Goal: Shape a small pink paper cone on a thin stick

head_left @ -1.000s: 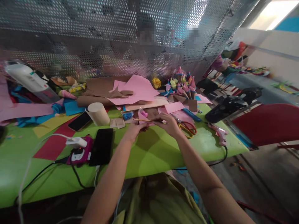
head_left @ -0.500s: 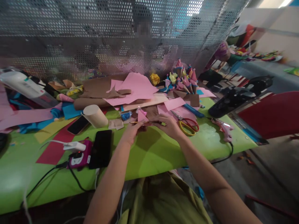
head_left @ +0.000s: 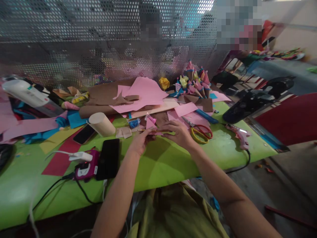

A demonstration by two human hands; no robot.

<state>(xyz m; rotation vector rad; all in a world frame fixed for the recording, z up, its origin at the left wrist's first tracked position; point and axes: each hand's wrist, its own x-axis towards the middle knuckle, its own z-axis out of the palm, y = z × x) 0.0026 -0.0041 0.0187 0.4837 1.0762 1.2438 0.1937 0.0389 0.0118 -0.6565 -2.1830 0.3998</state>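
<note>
Both my hands meet over the green table point(head_left: 160, 162) at its middle. My left hand point(head_left: 141, 141) is closed, its fingertips pinching a small pink paper piece point(head_left: 150, 124) that stands up as a little triangle. My right hand point(head_left: 179, 133) is closed too, fingers curled onto the same pink piece and a thin yellow pencil point(head_left: 155, 131) lying across between the hands. Yellow-handled scissors point(head_left: 200, 133) lie just right of my right hand.
Pink and brown paper sheets point(head_left: 143, 94) pile up behind my hands, with a heap of small paper cones point(head_left: 194, 84) at the back right. A cardboard roll point(head_left: 101, 124), two phones point(head_left: 108, 158), a pink charger block point(head_left: 85, 168) and a pink glue gun point(head_left: 239, 135) lie around. A perforated metal screen point(head_left: 104, 39) backs the table.
My hands have stayed together on the pink piece, shifting only slightly. The view has drifted a little to the right and down.
</note>
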